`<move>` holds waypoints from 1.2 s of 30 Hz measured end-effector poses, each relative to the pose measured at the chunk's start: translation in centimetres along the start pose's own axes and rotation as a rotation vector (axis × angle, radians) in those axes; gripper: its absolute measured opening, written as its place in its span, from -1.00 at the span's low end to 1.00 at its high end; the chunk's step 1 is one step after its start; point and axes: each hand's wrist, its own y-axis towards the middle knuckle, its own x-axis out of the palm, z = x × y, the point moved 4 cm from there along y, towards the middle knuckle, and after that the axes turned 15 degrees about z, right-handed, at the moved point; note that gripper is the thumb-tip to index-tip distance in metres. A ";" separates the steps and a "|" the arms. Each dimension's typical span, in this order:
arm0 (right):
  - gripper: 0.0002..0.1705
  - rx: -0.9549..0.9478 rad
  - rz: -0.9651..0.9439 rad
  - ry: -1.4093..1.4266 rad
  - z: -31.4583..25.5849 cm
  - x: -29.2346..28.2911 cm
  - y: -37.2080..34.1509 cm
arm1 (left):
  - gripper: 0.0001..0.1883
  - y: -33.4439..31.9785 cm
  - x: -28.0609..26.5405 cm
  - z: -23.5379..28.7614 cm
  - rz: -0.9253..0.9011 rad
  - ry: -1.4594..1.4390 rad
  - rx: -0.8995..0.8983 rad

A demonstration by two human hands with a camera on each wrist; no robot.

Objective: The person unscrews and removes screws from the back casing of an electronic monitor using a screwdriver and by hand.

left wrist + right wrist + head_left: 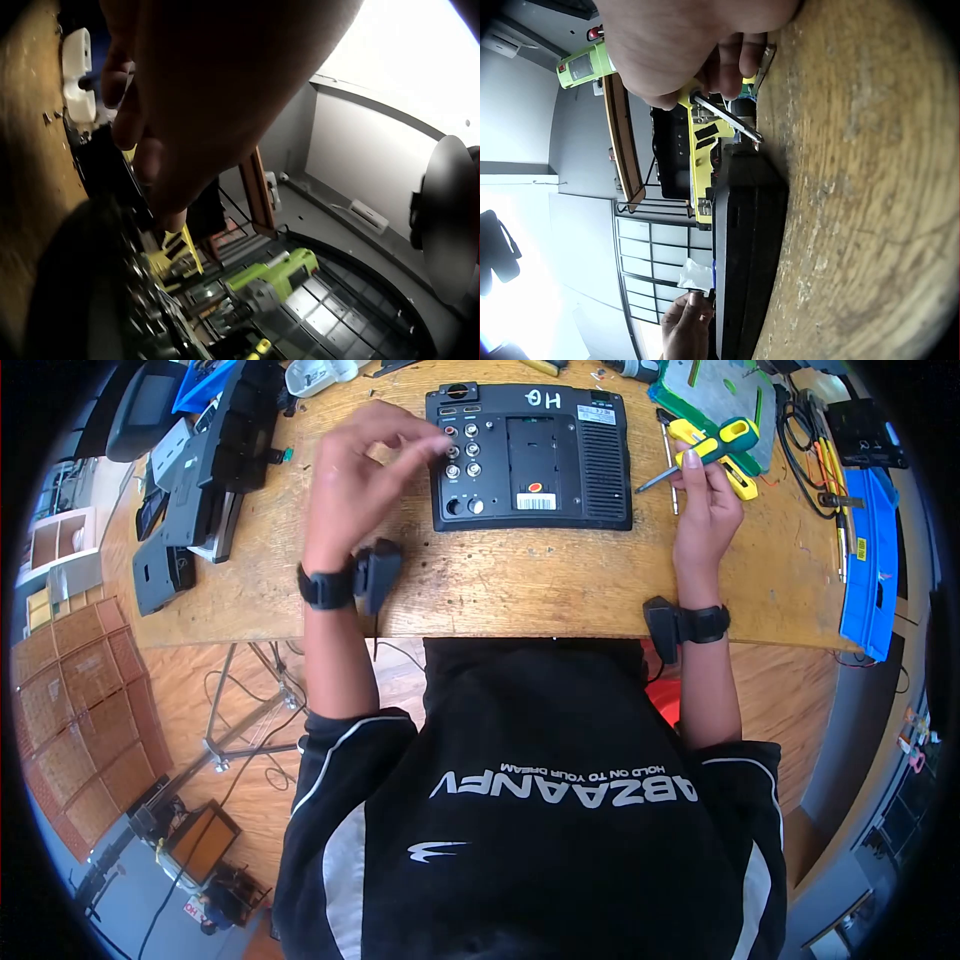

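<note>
Nearest, the person's black shirt (560, 710) covers the lower part of the head view and hides the near edge of the tabletop (500, 595) at the middle. Each forearm wears a black wrist camera (378, 575). The right hand (708, 520) has its grip curled round the green-and-yellow handle of a screwdriver (715, 446); the shaft points toward the right side of a black device housing (530, 445), and whether the tip touches it is hard to tell. This housing lies flat on the tabletop between the hands. The left hand (345, 485) brings thumb and forefinger together over its round metal connectors (472, 450); those fingertips cover a connector, so I cannot tell whether its grip pinches anything. The left wrist view is too dark there to settle it. Beyond the screwdriver, a yellow tool (740, 478) is partly hidden by the handle and fingers. Farther off, a green tray (755, 410) and a white container (310, 378) are cut off by the top edge.
</note>
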 end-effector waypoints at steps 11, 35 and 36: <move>-0.64 -0.001 -0.014 0.036 0.1 0.0 -0.1 | -0.87 -2.5 2.1 4.8 -0.250 0.159 0.220; -0.73 0.028 -0.021 0.136 0.3 0.0 -0.1 | -0.89 -2.9 2.4 5.7 -0.153 0.209 0.082; -0.73 0.026 -0.024 0.126 0.4 0.0 -0.1 | -0.90 -2.9 2.4 5.7 -0.163 0.216 0.047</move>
